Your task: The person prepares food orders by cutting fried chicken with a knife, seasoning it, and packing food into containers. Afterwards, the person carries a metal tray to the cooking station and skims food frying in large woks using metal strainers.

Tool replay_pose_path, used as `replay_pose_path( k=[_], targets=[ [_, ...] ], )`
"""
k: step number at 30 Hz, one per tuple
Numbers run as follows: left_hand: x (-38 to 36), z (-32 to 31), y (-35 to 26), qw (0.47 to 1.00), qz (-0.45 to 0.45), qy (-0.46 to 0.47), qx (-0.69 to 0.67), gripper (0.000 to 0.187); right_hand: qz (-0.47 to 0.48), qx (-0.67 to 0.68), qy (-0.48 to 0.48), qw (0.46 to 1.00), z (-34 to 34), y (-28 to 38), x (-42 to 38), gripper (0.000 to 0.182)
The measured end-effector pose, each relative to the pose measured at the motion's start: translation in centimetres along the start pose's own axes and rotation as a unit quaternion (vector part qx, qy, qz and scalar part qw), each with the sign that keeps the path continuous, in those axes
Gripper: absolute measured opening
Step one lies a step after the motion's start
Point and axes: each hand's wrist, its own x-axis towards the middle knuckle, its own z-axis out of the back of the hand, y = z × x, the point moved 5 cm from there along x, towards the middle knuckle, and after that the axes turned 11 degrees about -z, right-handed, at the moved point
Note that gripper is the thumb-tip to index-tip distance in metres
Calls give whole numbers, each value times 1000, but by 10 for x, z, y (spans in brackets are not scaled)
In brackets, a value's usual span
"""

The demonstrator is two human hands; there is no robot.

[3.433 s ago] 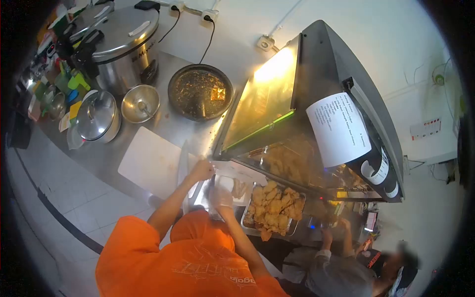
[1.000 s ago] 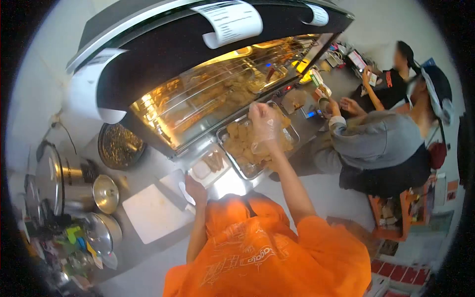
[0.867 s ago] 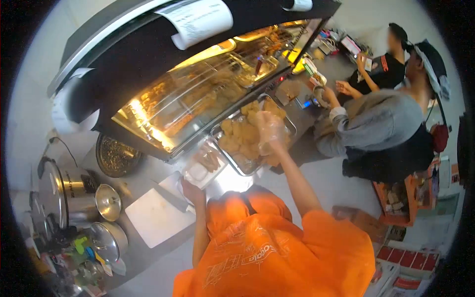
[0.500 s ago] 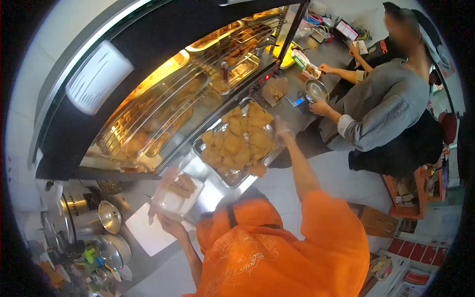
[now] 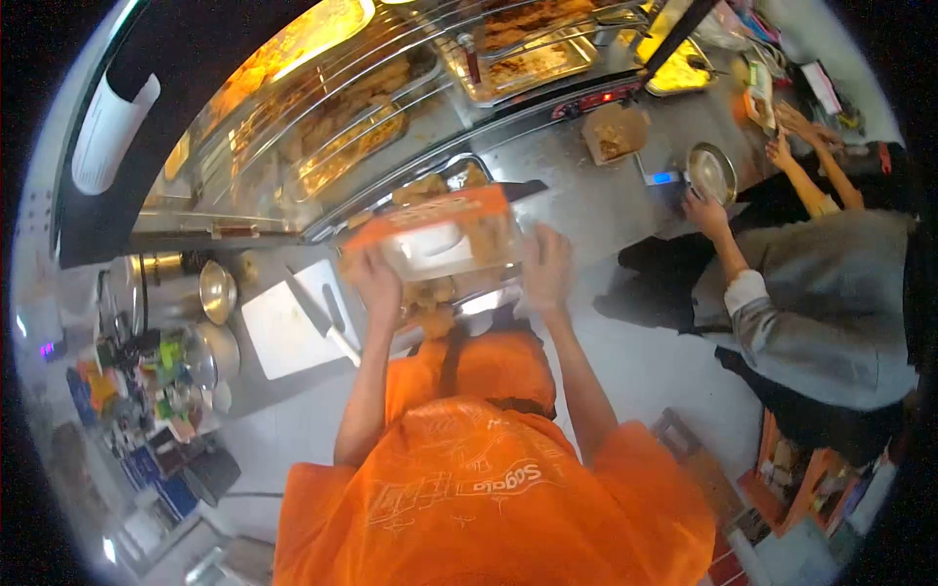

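Observation:
A paper food box (image 5: 440,239), orange at its upper side and pale below, is held level above a metal tray (image 5: 471,162) of golden fried pieces (image 5: 427,293). My left hand (image 5: 376,285) grips the box's left end. At the opposite end my right hand (image 5: 547,266) is closed against the edge, its fingers blurred by motion. A dark flap sticks out at the upper right. Much of the tray and its food is hidden behind the box.
A glass display case (image 5: 391,98) of fried food stands ahead. Left, a knife (image 5: 322,317) lies on a white cutting board (image 5: 278,332), near metal bowls (image 5: 217,291). To the right are an open carton (image 5: 616,134), a scale (image 5: 660,178) and a co-worker holding a metal bowl (image 5: 711,174).
The box has moved right and up, from beside the tray to over it. My right hand has left the tray's right side for the box's end. The view has shifted.

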Motion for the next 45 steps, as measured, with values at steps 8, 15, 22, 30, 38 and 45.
replay_pose_path(
  k=[8, 15, 22, 30, 38, 45],
  targets=[
    [0, -124, -47, 991, -81, 23, -100, 39, -286, 634, 165, 699, 55, 17, 30, 58],
    [38, -258, -33, 991, -128, 38, -17, 47, -326, 505, 136, 788, -2, -95, 141, 57],
    [4, -99, -53, 975, -40, 102, -193, 34, -170, 243, 37, 954, 5, -45, 60, 41],
    [5, 143, 70, 937, 19, -320, -140, 33, 495, -77, 300, 812, -71, 122, -91, 48],
    [16, 282, -46, 854, -180, -467, -144, 32, 584, -47, 310, 748, -79, 154, -88, 38],
    [32, 371, -111, 812, -254, -486, -201, 42, 295, 146, 239, 913, -34, 193, -37, 35]
  ],
)
